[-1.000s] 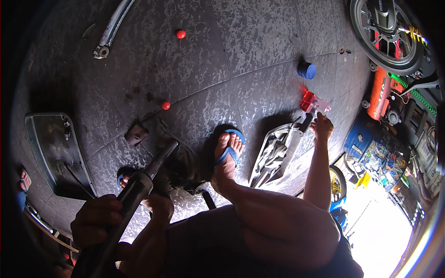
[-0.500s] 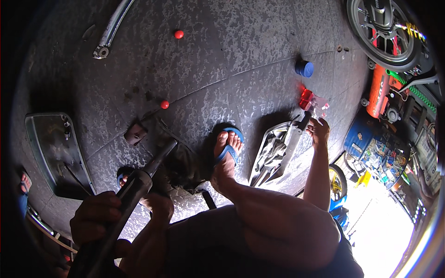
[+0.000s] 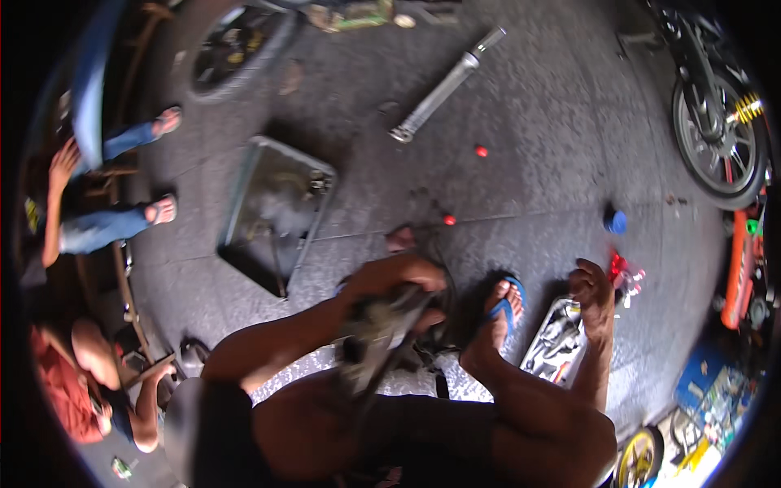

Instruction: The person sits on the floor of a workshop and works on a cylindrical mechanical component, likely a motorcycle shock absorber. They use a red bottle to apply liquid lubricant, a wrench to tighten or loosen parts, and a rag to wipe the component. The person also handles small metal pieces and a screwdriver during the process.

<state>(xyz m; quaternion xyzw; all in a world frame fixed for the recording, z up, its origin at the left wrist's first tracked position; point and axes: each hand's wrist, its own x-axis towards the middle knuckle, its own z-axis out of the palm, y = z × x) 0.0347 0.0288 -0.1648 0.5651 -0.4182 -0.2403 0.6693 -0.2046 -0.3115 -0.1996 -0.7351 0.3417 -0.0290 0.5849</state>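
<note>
My left hand (image 3: 419,281) is wrapped round a motorcycle fork leg (image 3: 378,337), held slanting across my lap and smeared by motion. My right hand (image 3: 592,293) hovers with curled fingers over a narrow metal tray of tools (image 3: 541,358); whatever it may hold is hidden. Beside that hand lies a red and clear plastic item (image 3: 625,275), its kind unclear. A blue round lid or tub (image 3: 616,221) sits farther off. Another silver fork leg (image 3: 443,93) lies on the floor ahead.
A dark rectangular pan (image 3: 305,252) with small parts lies to the left. Two red balls (image 3: 482,151) dot the floor. Wheels (image 3: 244,53) and a motorcycle (image 3: 716,122) stand at the back. Two people are at the left, one in jeans (image 3: 106,228), one in a red shirt (image 3: 69,398).
My view has swung left, bringing the people and whole pan into sight. My left hand has come across my lap with the fork leg. My right hand has drawn away from the red item.
</note>
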